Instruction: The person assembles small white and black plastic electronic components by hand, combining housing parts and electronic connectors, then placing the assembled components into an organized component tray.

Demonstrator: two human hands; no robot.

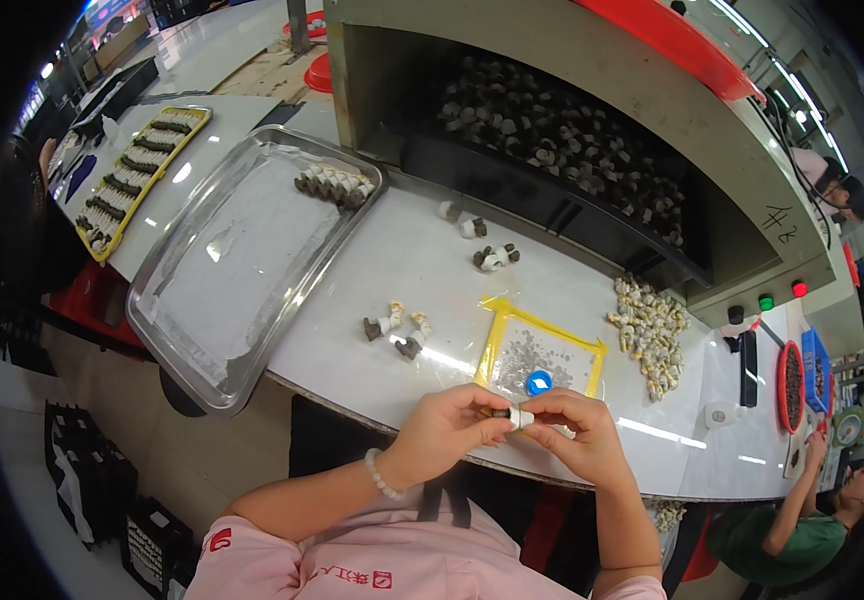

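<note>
Both of my hands are closed by their fingertips around one small piece (518, 418), white with a dark end, above the table's near edge. My left hand (442, 428) pinches its dark end, and my right hand (580, 432) pinches the white end. Just beyond them is a blue round cap-like thing (539, 382) on a yellow-taped square (493, 345) scattered with tiny clear bits. Left of that square lie two similar white-and-dark pieces (385, 326). Farther back rests a small cluster of such pieces (496, 258).
A metal tray (242, 260) at left carries a row of pieces. Behind, a metal housing (372, 90) holds a black bin (552, 205) full of dark-and-white parts. Cream-coloured parts (647, 335) are heaped at right. A yellow tray (102, 253) stands far left; a person in green (802, 540) works at right.
</note>
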